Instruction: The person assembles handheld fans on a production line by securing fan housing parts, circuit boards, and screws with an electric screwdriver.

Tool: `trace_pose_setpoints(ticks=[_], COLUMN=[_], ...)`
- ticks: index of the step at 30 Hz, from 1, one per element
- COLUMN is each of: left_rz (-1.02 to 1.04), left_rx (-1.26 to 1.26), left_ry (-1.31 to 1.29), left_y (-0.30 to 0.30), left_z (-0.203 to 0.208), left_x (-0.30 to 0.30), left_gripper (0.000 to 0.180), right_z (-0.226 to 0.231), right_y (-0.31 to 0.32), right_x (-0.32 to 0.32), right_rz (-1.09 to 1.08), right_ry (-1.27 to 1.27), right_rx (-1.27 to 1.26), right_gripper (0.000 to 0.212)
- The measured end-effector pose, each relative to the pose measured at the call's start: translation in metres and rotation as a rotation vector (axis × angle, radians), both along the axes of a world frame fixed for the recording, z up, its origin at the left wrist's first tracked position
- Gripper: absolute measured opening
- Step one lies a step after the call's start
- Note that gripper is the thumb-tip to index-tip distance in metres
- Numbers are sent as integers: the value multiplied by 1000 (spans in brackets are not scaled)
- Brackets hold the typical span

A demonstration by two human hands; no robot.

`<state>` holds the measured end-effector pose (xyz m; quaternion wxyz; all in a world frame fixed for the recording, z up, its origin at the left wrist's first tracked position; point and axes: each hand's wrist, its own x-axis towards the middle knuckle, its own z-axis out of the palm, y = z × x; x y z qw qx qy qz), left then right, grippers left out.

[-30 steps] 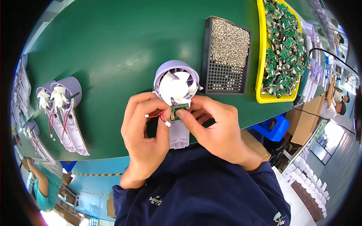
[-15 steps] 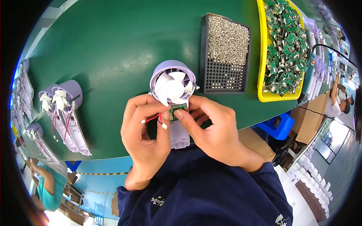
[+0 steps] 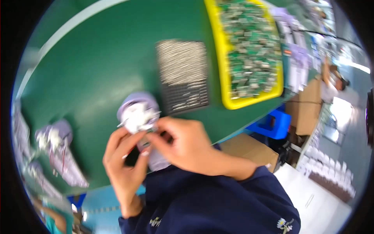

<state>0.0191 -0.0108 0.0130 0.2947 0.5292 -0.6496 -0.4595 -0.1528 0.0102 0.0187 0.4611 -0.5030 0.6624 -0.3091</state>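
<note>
Lavender handheld-fan body [image 3: 157, 162] lies at the near edge of the green table [image 3: 97, 62], in front of the person's navy top [image 3: 218, 199], its white blades [image 3: 137, 116] facing up and its handle pointing toward the person. Both hands close on it just below the blades. The left hand [image 3: 126, 165] grips with fingertips and thumb at the left side, the palm hollow; the right hand [image 3: 191, 146] is curled over the right side, its thumb reaching inward. Blur hides what else, if anything, is pinched between the fingertips. Small white connectors [image 3: 145, 153], as they seem to be, show at the left thumb.

Several things could go wrong, in my judgement. Thin leads at that spot could be trapped or tugged loose if a thumb bears down on them. A small part under the thumbs could tilt or slip if the two hands press unevenly — the room there is tight. The blades sit close to the fingers, so a knuckle pushing upward could bend one. Beyond, the black hole-grid tray [image 3: 171, 93] of metal pieces [image 3: 183, 62] stands near the right hand; a swinging wrist might jolt it and scatter them.
</note>
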Motion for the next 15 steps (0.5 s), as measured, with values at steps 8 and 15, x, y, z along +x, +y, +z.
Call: trace_pose_setpoints(ticks=[8, 15], left_rz=[111, 143], left_rx=[161, 170], left_ry=[204, 221], left_y=[6, 1], left_z=[-12, -5], left_x=[1, -13], left_gripper=[31, 29], right_z=[30, -1], right_y=[4, 26], right_x=[-158, -329], right_rz=[-714, -419], right_ry=[476, 1048], right_rx=[-520, -26], right_gripper=[20, 49])
